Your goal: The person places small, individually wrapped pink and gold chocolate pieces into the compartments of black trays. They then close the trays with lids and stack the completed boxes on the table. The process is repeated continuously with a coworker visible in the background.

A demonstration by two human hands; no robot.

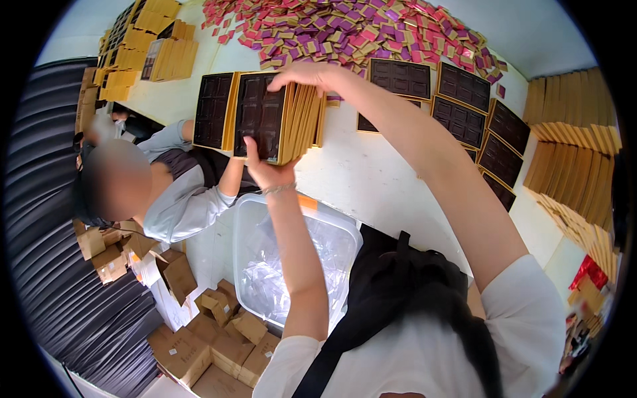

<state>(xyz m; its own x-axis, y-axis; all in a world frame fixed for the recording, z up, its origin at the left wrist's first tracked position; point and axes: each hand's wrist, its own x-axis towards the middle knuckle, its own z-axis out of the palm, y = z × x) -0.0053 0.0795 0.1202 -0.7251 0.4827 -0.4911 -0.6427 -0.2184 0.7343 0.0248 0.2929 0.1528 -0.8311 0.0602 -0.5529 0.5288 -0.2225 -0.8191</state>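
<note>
One stack (261, 109) of trays, too tightly overlapped to count singly, was near the front edge of the table (358, 176), and one more stack (213, 109) was just left of it. At least eight loose trays (458, 121) lay toward the right edge. Two or more piles (171, 58) filled the far left corner; one heap of squares (332, 33), past counting, the far edge. One bin (355, 255) and at least seven cartons (179, 355) were below the front edge.

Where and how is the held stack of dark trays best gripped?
Probably by its near and far ends, left hand from the near side, right hand from the far side: the stack is several gold-edged layers, so squeezing opposite ends should keep them together.
</note>
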